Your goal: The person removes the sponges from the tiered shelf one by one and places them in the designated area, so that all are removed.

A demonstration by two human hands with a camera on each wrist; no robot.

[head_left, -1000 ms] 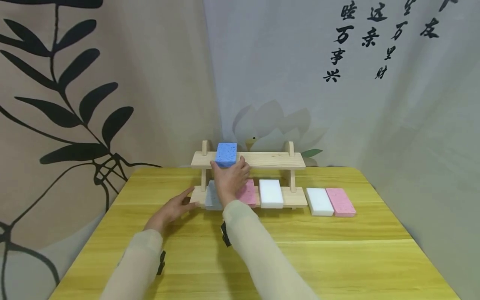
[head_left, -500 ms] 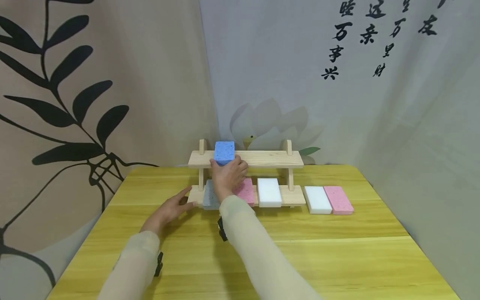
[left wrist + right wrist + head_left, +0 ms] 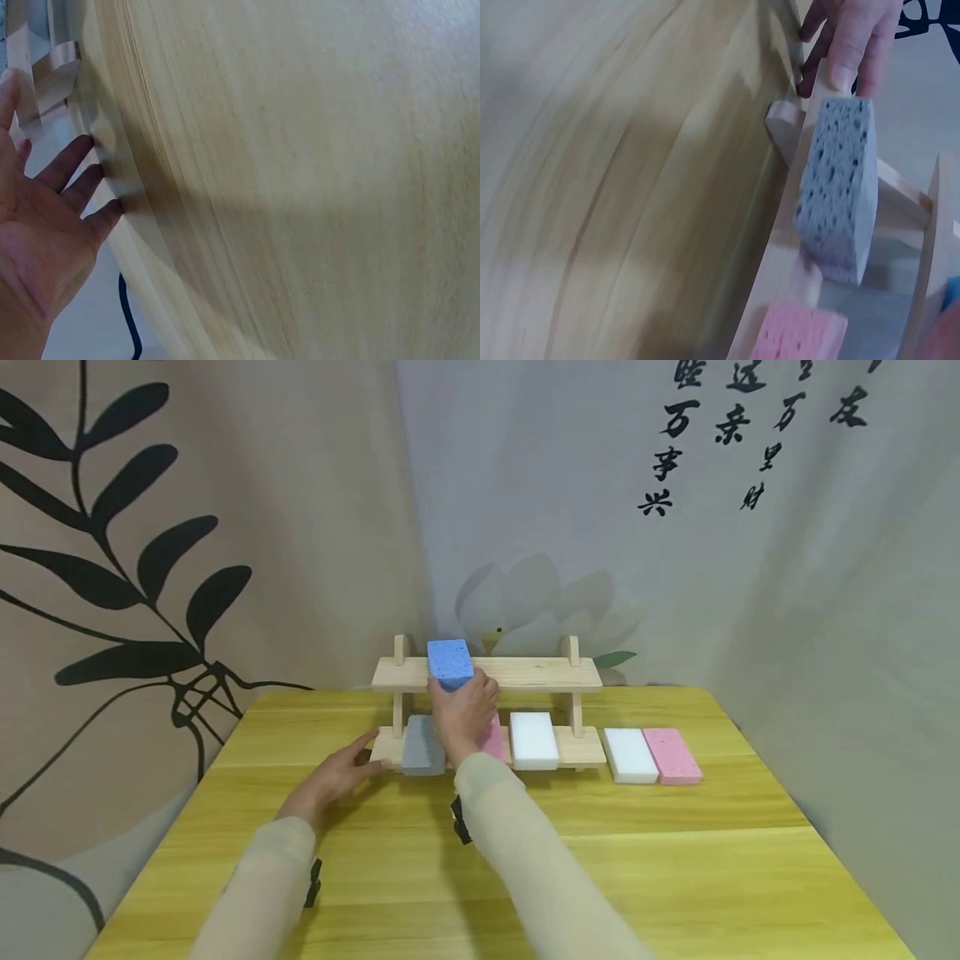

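Note:
A blue sponge (image 3: 450, 663), slightly turned, is at the left part of the wooden rack's upper shelf (image 3: 532, 673). My right hand (image 3: 467, 717) pinches its lower front end between thumb and fingers. My left hand (image 3: 333, 783) touches the left end of the lower shelf (image 3: 388, 748), fingers extended; the left wrist view shows the palm (image 3: 45, 232) with fingers spread. On that lower shelf sit a grey sponge (image 3: 423, 746), a pink sponge (image 3: 492, 739) partly hidden by my right hand, and a white sponge (image 3: 534, 741). In the right wrist view only a sliver of the blue sponge (image 3: 952, 291) shows.
A second white sponge (image 3: 631, 756) and a second pink sponge (image 3: 672, 757) lie side by side on the wooden table (image 3: 660, 877), right of the rack. A printed curtain (image 3: 315, 527) hangs close behind the table. A black cable (image 3: 129, 319) shows beyond the table edge.
The blue sponge has turned slightly and shifted a little to the right along the upper shelf, with my right hand moving along. My left hand stays at the rack's end; the head view shifts slightly.

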